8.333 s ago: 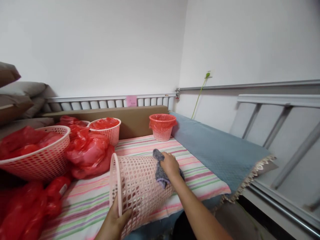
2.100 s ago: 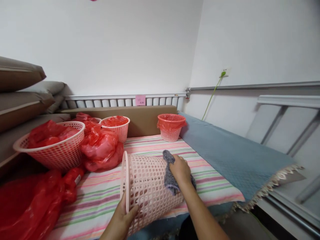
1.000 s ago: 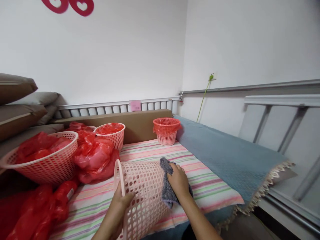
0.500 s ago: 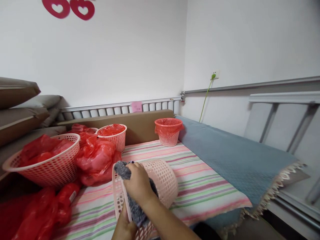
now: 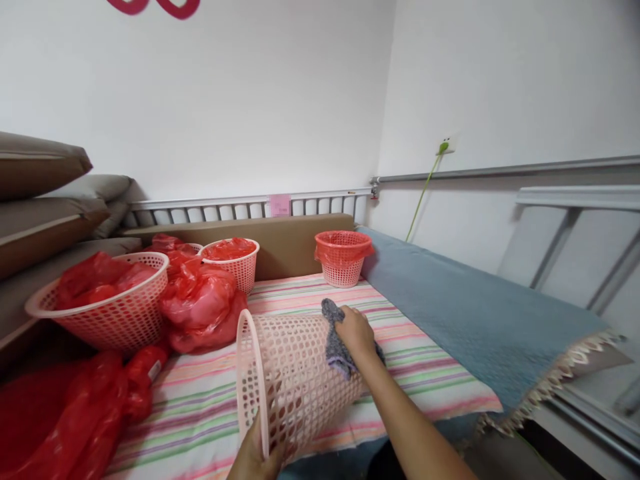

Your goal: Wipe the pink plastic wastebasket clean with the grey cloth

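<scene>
L hand (image 5: 251, 461) grips basket rim (image 5: 261, 383); gap betw basket (image 5: 305, 373) & blue cover (image 5: 475, 293).

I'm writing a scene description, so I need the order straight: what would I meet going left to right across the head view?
Wide pink basket → knotted red plastic bundle → tipped pink basket → green plug → slatted white panel.

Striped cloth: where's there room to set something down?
The striped cloth is bare right of the right hand, up to the blue cover, and between the held basket and far basket. Crowded: far left, with baskets and red bags.
</scene>
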`<act>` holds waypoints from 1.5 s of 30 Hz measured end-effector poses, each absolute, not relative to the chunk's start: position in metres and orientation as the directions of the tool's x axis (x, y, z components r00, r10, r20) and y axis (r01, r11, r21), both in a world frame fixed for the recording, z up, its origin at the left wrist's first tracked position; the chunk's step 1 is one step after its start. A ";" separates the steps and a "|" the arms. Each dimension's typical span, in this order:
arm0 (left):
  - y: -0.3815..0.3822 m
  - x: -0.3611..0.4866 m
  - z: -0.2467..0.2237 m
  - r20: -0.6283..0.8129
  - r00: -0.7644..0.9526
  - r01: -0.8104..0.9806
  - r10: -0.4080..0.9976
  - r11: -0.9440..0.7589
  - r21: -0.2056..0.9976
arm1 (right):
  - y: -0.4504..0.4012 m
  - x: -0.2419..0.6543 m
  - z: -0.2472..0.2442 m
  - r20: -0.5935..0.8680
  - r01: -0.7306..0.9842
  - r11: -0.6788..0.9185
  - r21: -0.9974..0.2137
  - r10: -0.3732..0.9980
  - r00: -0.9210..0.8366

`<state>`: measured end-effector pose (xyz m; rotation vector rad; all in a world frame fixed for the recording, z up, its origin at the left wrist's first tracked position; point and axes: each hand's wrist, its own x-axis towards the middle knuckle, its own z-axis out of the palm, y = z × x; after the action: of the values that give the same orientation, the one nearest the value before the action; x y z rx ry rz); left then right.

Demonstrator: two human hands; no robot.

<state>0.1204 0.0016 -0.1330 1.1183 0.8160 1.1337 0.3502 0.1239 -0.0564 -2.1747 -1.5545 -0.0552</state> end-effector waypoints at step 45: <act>0.020 0.122 -0.037 -0.119 0.191 -0.362 0.974 0.183 0.914 | 0.090 0.365 -0.072 0.370 0.918 -0.236 -0.319 0.861 0.350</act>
<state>0.1221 0.0196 -0.0372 0.8898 0.8782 1.1380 0.3646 0.0902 -0.0723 -2.1394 -1.5480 -0.1597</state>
